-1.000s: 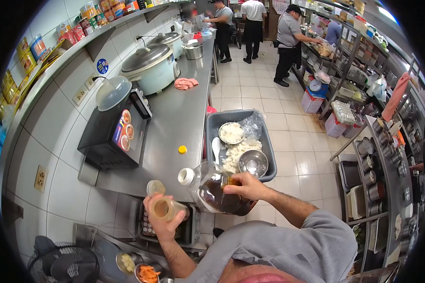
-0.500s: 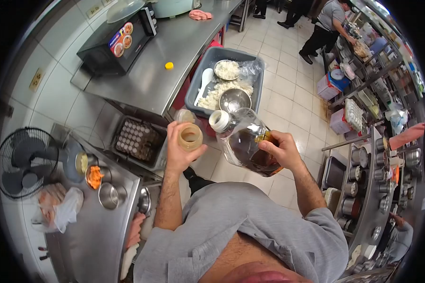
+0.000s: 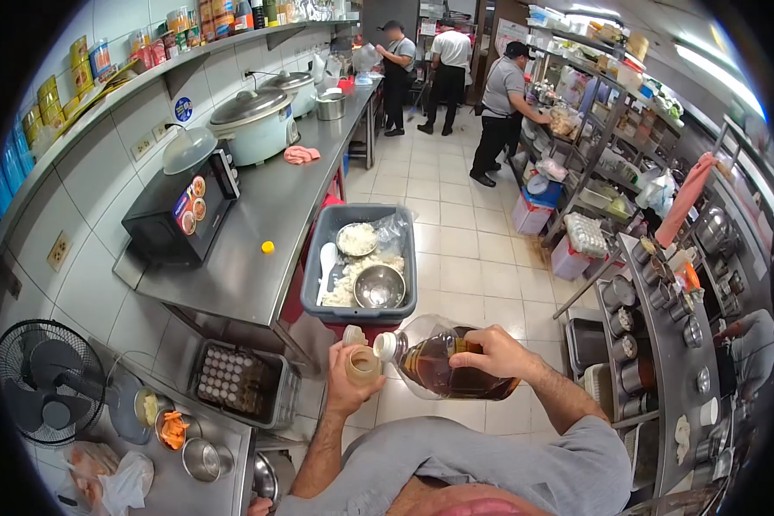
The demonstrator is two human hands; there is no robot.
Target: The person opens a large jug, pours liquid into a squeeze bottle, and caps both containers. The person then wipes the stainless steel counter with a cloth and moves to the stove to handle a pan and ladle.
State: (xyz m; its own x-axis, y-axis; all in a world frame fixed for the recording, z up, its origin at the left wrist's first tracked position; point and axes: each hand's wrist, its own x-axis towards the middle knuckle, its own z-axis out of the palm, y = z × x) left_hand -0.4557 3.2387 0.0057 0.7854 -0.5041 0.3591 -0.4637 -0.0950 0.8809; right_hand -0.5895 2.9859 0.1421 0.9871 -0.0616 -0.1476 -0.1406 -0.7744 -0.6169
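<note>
In the middle of the head view, my right hand [image 3: 490, 357] grips a large clear plastic jug [image 3: 443, 365] of dark brown liquid. The jug lies tilted nearly on its side, its white mouth at the rim of a small jar [image 3: 364, 371]. My left hand [image 3: 346, 397] is wrapped round this tan, see-through jar and holds it with its opening up. A pale cap-like piece [image 3: 353, 335] shows just behind the jar. On the steel table lies a yellow cap [image 3: 267, 247], left of both hands.
Ahead stands a grey tub [image 3: 308, 288] with rice, a white paddle [image 3: 327, 268] and metal bowls. A steel table [image 3: 232, 284] with a microwave [image 3: 181, 198] runs along the left. Below it sits a crate of eggs [image 3: 232, 383]. Shelving lines the right; several people stand farther back.
My right hand has tipped the jug flatter and brought its mouth to the jar's rim. The camera has tilted up, showing more of the room.
</note>
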